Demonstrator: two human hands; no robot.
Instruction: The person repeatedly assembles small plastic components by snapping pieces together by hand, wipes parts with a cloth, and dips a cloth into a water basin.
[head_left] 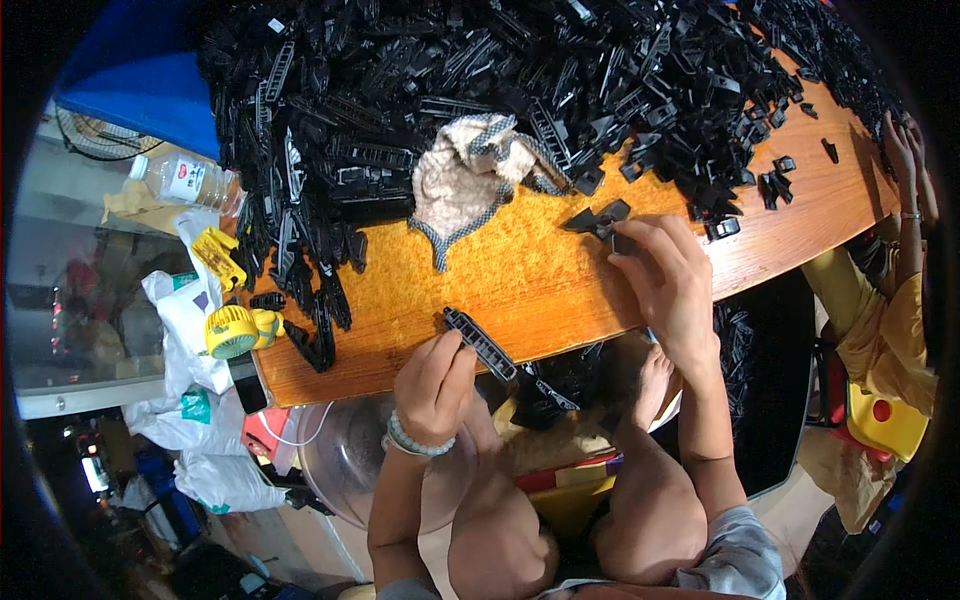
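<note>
My left hand [434, 390], with a beaded bracelet at the wrist, grips a long black slotted plastic part [482, 345] by one end at the table's front edge. The part slants down to the right from my fingers. Over the wooden table [540, 290], my right hand [672, 285] has its thumb and forefinger bent close around a small black angular plastic piece [598, 218]. That piece lies near the pile, touching or nearly touching the fingertips. A crumpled beige cloth [455, 180] with a checked border rests just left of it.
A big heap of black plastic parts [400, 70] covers the table's far side. At left are a plastic bottle [190, 182], a yellow handheld fan [235, 330] and white bags [225, 480]. A clear round tub [350, 470] stands below. Another person's hand [900, 150] shows at right.
</note>
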